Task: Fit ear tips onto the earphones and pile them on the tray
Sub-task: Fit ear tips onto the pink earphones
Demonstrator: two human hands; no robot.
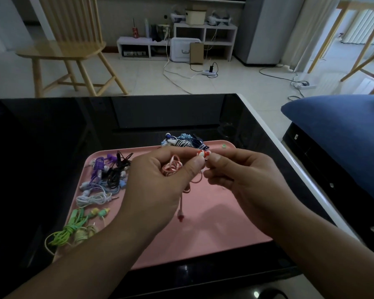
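Above the pink tray [214, 223] my left hand [158, 182] grips a coiled pink earphone cable [172, 168] and pinches its red-and-white earbud [202, 153] at the thumb tip. My right hand [240, 175] pinches the other side of that earbud with thumb and forefinger; whether an ear tip is between them is hidden. The cable's plug [180, 217] dangles below my left hand. A small green ear tip [224, 146] lies at the tray's far right corner.
Bundled earphones lie along the tray's left side: purple and black [110, 169], white [93, 198], green [73, 227]. A blue and white bundle [181, 142] sits at the tray's far edge. The tray rests on a black glossy table [52, 137]. A blue cushion [343, 130] is at the right.
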